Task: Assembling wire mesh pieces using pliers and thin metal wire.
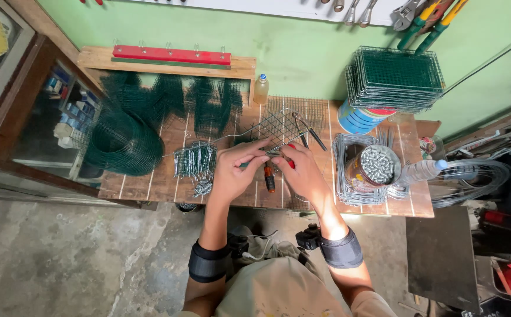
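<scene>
My left hand (pixel 236 173) and my right hand (pixel 303 171) meet over the middle of a wooden workbench (pixel 149 185). Both pinch the near edge of a small grey wire mesh piece (pixel 276 126) that tilts up from the bench. My right hand also grips pliers with red and black handles (pixel 269 176), which hang down between the two hands. A pile of small bent metal wire pieces (pixel 195 159) lies just left of my left hand.
A roll of green wire mesh (pixel 120 141) and cut green mesh pieces (pixel 208 103) cover the bench's left and back. A tin of metal clips (pixel 377 166) on stacked wire frames, a plastic bottle (pixel 422 170) and stacked green mesh baskets (pixel 395 77) stand at the right. Hand tools hang on the green wall.
</scene>
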